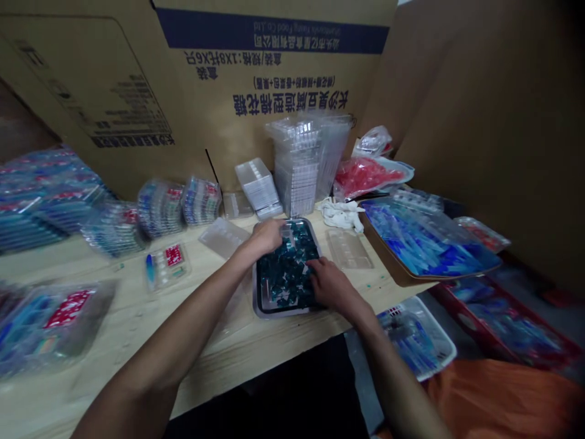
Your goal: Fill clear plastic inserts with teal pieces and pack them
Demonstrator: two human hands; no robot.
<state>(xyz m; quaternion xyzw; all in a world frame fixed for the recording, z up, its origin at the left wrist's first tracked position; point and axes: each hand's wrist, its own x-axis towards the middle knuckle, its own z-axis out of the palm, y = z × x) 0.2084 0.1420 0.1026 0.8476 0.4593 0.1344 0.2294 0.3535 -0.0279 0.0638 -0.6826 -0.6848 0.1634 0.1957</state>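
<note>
A metal tray (262, 311) lies on the wooden table, filled with small dark teal pieces (286, 268). Over its upper left edge is my left hand (269, 236), its fingers bent toward the pieces; whatever they pinch is too small to make out. At the tray's right side, my right hand (326, 280) reaches in with fingertips at the pieces, near a small pale bit. Blur hides whether it grips anything. Clear plastic trays lie flat on both sides, one at the left (223, 238) and one at the right (350, 249).
Clear tray stacks (296, 177) stand behind, before a large carton (205, 122). Filled packs (159, 207) line the left. At the right are a white glove (342, 214), a cardboard box of blue packets (411, 238) and, lower, a white basket (441, 335).
</note>
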